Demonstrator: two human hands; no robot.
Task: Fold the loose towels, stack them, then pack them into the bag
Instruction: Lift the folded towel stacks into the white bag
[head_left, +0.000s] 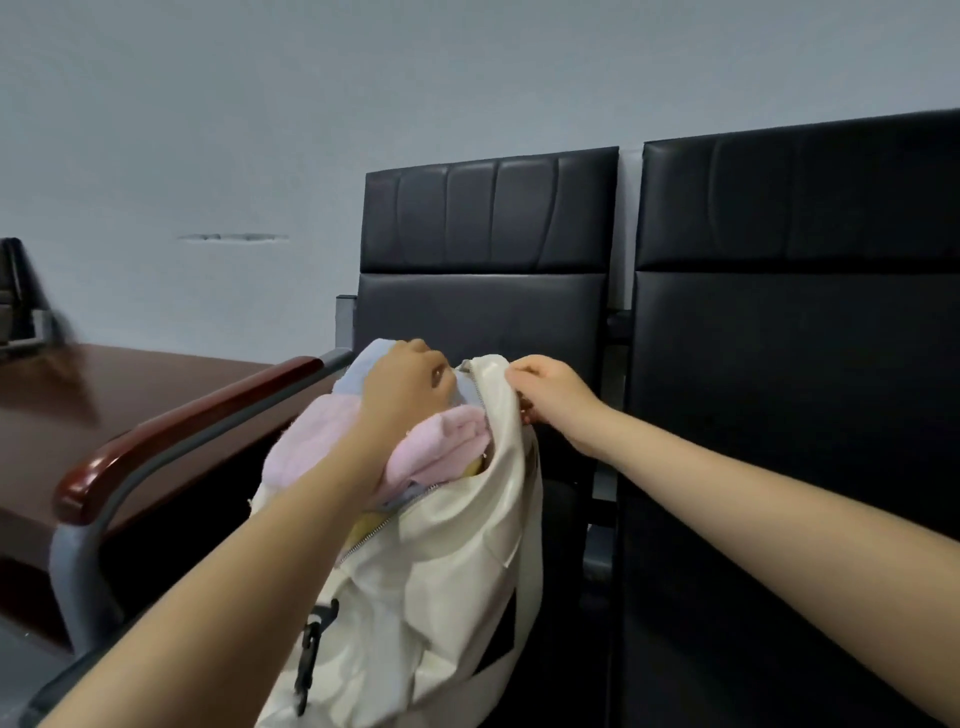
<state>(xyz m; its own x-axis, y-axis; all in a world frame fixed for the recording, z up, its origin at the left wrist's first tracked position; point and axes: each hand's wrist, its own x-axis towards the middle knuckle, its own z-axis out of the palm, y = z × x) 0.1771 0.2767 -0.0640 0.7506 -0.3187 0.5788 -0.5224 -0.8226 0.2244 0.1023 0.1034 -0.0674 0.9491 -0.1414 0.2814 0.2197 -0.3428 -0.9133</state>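
A cream-white bag stands upright on a black chair, its zipper mouth open at the top. A stack of folded towels sticks out of the mouth: a pink towel with a light blue towel behind it, and a bit of yellow cloth showing deeper inside. My left hand lies on top of the stack with fingers curled over the towels, gripping them. My right hand pinches the bag's upper rim and holds it away from the towels.
The bag's chair has a black padded backrest and a dark red wooden armrest on the left. A second black chair stands close on the right. A dark brown table lies to the left, below a grey wall.
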